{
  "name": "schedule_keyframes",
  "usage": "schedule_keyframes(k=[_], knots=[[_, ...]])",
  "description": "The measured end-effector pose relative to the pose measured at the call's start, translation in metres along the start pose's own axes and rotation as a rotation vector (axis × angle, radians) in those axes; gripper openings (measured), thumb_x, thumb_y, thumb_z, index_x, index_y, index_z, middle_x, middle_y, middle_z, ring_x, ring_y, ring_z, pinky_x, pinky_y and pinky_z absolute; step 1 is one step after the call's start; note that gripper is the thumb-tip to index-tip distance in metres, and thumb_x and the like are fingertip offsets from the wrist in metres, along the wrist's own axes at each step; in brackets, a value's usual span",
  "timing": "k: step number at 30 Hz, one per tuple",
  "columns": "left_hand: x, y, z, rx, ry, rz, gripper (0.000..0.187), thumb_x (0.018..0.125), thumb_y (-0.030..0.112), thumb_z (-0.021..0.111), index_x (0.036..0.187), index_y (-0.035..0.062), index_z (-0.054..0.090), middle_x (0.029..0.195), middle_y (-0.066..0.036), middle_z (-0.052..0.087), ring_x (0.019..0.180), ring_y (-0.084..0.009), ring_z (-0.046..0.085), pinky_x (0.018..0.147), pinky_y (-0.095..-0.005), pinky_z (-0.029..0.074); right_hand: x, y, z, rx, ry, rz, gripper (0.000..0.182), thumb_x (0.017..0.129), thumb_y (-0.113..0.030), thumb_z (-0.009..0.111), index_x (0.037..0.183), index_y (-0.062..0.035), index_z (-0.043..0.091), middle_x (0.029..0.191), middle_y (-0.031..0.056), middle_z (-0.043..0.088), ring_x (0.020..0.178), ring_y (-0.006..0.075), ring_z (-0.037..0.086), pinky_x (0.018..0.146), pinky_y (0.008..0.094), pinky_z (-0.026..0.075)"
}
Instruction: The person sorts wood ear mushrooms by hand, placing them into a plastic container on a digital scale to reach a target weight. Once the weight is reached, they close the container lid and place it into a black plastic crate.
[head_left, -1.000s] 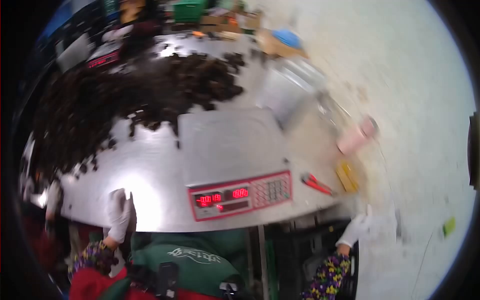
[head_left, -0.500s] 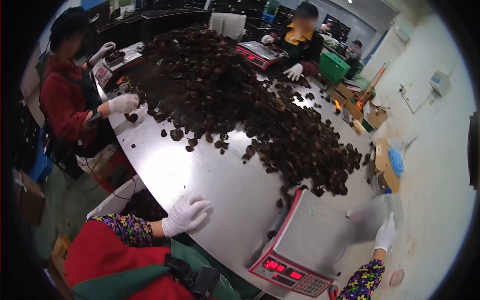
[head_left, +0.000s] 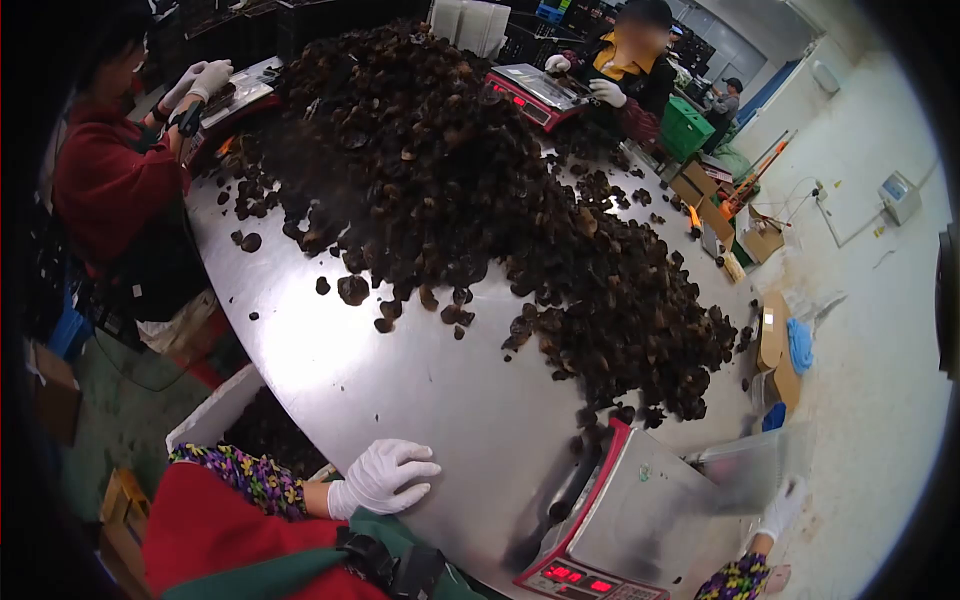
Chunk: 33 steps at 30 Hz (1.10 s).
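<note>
Gloved in white, my left hand (head_left: pixel 380 478) rests palm down at the near edge of the metal table (head_left: pixel 420 400), fingers apart and holding nothing. My right hand (head_left: pixel 782 510), also in a white glove, is beyond the right side of a red-framed digital scale (head_left: pixel 640 505). Its fingers are at the edge of a see-through plastic piece (head_left: pixel 755 462), which is blurred and overlaps the scale's far right corner. Red digits glow on the scale's display. A big heap of dark dried mushroom-like pieces (head_left: pixel 480 190) covers the table's middle and reaches toward the scale.
Two people work across the table, each at a scale, such as the red one (head_left: pixel 535 95) at the back. A white bin (head_left: pixel 215 415) of dark pieces stands below the left edge. Cardboard boxes (head_left: pixel 775 345) and a blue cloth (head_left: pixel 800 345) lie by the right wall.
My view has shifted, so the table and scale sit lower. My right hand and the plastic piece have moved slightly. The left co-worker's hand has gone from the table to their scale.
</note>
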<state>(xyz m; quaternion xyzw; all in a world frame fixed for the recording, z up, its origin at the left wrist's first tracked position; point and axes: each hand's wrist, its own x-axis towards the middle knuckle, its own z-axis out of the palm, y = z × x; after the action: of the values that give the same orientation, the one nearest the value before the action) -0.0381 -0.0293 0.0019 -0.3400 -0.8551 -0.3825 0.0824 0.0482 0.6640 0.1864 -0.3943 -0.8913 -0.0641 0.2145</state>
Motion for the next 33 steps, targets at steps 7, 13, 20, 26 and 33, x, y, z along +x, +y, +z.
schedule_keyframes(k=[7, 13, 20, 26, 33], knots=[[0.21, -0.071, -0.078, 0.128, 0.267, 0.308, 0.052, 0.081, 0.021, 0.075, 0.129, 0.0078, 0.06, 0.137, -0.022, 0.054, 0.128, -0.0429, 0.05, 0.106, -0.0513, 0.042, -0.162, -0.118, -0.099, 0.108, 0.28, -0.438, 0.016, 0.092, -0.008, 0.067, 0.106, -0.0011, 0.069, 0.098, 0.016, 0.069, 0.091, 0.0339, 0.066, 0.083, 0.0405, 0.053], [0.44, -0.173, -0.148, 0.633, 0.618, 0.171, 0.069, 0.087, 0.056, 0.067, 0.142, 0.0171, 0.054, 0.145, -0.02, 0.049, 0.132, -0.0409, 0.046, 0.107, -0.0511, 0.04, -0.3, -0.162, -0.091, -0.038, 0.117, -0.671, 0.018, 0.087, -0.011, 0.073, 0.104, -0.0155, 0.073, 0.089, 0.0066, 0.069, 0.083, 0.0277, 0.066, 0.076, 0.0445, 0.053], [0.501, -0.248, -0.159, 0.373, 0.181, -0.364, 0.076, 0.082, 0.083, 0.048, 0.134, 0.0295, 0.065, 0.138, -0.011, 0.063, 0.128, -0.0339, 0.059, 0.107, -0.0513, 0.04, -0.324, -0.202, -0.131, 0.035, 0.079, -0.609, 0.049, 0.082, -0.031, 0.076, 0.124, -0.0085, 0.066, 0.099, 0.0131, 0.068, 0.089, 0.0336, 0.064, 0.079, 0.0459, 0.05], [0.473, -0.236, -0.106, 0.173, -0.151, -0.243, 0.068, 0.084, 0.069, 0.059, 0.123, 0.0142, 0.072, 0.119, -0.015, 0.072, 0.113, -0.0327, 0.066, 0.099, -0.0401, 0.05, -0.344, -0.275, -0.1, 0.73, 0.027, -0.552, 0.026, 0.088, -0.01, 0.066, 0.111, 0.0015, 0.069, 0.084, 0.0145, 0.07, 0.076, 0.0338, 0.066, 0.073, 0.0424, 0.053], [0.397, -0.195, -0.047, 0.344, -0.095, -0.226, 0.065, 0.077, 0.066, 0.067, 0.125, 0.0223, 0.072, 0.116, -0.011, 0.073, 0.111, -0.0319, 0.068, 0.095, -0.0413, 0.054, -0.361, -0.397, -0.015, 1.052, -0.497, -0.42, 0.057, 0.081, -0.012, 0.076, 0.135, -0.0067, 0.059, 0.133, 0.0202, 0.057, 0.123, 0.0367, 0.056, 0.104, 0.0423, 0.047]])
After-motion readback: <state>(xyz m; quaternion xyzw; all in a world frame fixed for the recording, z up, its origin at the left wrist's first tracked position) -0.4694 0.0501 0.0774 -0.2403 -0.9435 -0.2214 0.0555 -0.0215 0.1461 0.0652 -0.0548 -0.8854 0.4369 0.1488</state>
